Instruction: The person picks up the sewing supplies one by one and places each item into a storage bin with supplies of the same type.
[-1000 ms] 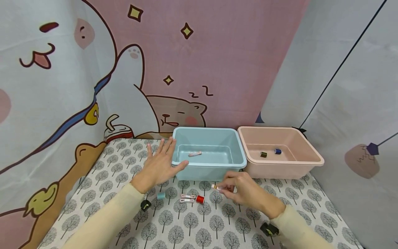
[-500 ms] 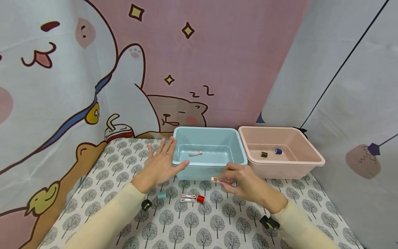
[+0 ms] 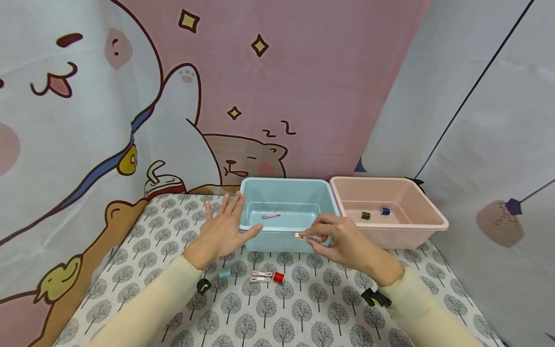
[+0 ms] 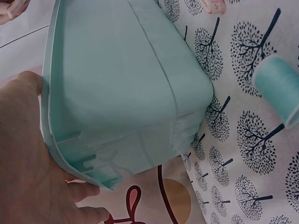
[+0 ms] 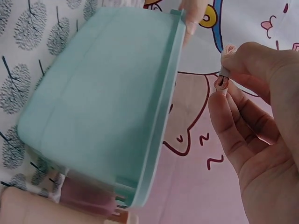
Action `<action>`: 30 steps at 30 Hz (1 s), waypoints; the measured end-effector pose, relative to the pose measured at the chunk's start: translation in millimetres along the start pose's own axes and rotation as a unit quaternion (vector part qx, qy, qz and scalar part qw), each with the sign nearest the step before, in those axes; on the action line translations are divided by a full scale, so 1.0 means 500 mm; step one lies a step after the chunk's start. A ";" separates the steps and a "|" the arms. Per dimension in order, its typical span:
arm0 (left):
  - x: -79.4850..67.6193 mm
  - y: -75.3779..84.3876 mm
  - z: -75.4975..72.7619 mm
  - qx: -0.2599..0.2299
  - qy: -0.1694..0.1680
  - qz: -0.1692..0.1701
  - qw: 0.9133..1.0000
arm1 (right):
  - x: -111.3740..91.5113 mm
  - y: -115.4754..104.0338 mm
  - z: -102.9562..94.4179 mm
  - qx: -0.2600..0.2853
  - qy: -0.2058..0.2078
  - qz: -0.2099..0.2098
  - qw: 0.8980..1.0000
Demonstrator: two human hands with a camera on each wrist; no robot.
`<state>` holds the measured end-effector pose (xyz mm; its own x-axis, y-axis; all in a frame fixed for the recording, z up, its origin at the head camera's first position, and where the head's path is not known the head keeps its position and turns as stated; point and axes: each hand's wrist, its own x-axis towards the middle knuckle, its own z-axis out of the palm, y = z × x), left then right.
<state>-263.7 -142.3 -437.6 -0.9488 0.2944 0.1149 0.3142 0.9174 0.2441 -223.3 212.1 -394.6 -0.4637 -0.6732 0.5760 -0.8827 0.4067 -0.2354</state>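
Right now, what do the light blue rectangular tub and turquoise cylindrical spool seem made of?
The blue tub: probably moulded plastic, smooth, satiny, given its rounded corners and soft sheen. The turquoise spool: likely wound thread, matte, by its soft, shine-free side.

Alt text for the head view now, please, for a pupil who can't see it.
A right hand pinches a folded tape before the blue bin, which holds another tape, while the left hand touches its left end. The pink bin beside it holds a green spool and a blue one. More tape, a red spool and a turquoise one lie on tree-print cloth.
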 end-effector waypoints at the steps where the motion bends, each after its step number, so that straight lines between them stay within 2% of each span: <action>1: 0.000 -0.001 0.000 0.000 0.000 -0.001 1.000 | 0.003 0.002 -0.002 0.000 0.003 -0.001 1.000; 9: 0.000 -0.003 0.001 -0.003 -0.003 -0.001 1.000 | 0.026 0.011 -0.012 -0.020 0.013 0.006 1.000; 19: 0.000 -0.001 -0.002 -0.008 -0.004 0.000 1.000 | 0.057 0.030 -0.030 -0.035 -0.012 0.049 0.998; 30: -0.003 0.003 -0.002 -0.008 0.002 0.001 1.000 | 0.087 0.075 -0.040 -0.045 0.001 0.020 0.999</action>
<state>-262.0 -141.8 -436.4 -0.9479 0.2950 0.1200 0.3168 0.9123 0.2597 -275.1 210.6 -362.8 -0.4974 -0.6542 0.5697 -0.8536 0.4861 -0.1871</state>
